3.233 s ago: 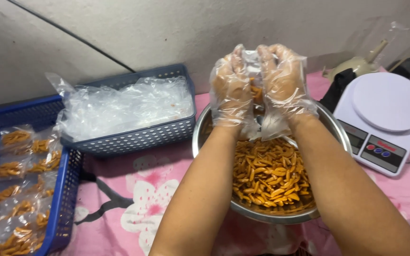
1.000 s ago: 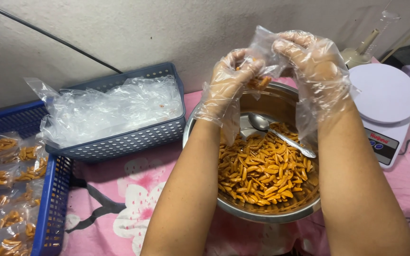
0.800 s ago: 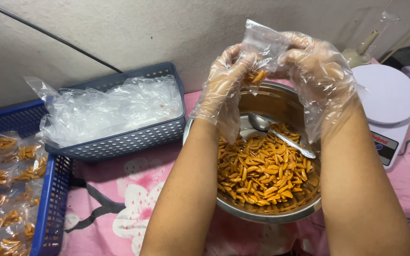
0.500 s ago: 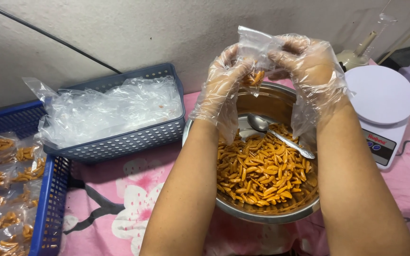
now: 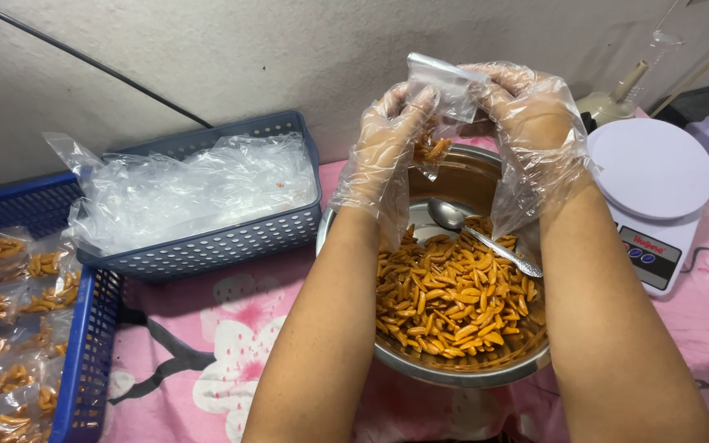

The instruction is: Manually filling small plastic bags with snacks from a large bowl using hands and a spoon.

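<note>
— Head view, far left: what is seen there?

— A bright blue perforated plastic basket (image 5: 92, 344) is seen at the edge, filled with small sealed clear packets of orange snack sticks (image 5: 10, 328). Just beside it, farther back, a grey-blue perforated plastic basket (image 5: 231, 238) is stacked with empty clear plastic bags (image 5: 190, 189). Both are set on a desk covered by a pink cloth with a flower print (image 5: 231, 361).

— And in the middle?

— A round stainless-steel bowl (image 5: 453, 373) is placed on the cloth, part-filled with orange curved snack sticks (image 5: 453, 299). A metal spoon (image 5: 478, 234) is laid in it, its bowl towards the far wall. Above the far rim of the bowl, a small clear plastic bag holding a few snack sticks (image 5: 436, 123) is held up between both hands.

— How is the grip of each hand described?

— The left hand (image 5: 391, 152), in a loose clear disposable glove, is closed on the bag's left side, fingers curled around it. The right hand (image 5: 527, 123), gloved the same way, is pinched on the bag's upper right edge, near its open top.

— What is found to the right?

— A white digital kitchen scale with a round platform (image 5: 654, 172) is set just beside the bowl. Behind it, a cream-coloured object with a slanted stem (image 5: 617, 98) is partly seen; its kind cannot be told.
</note>
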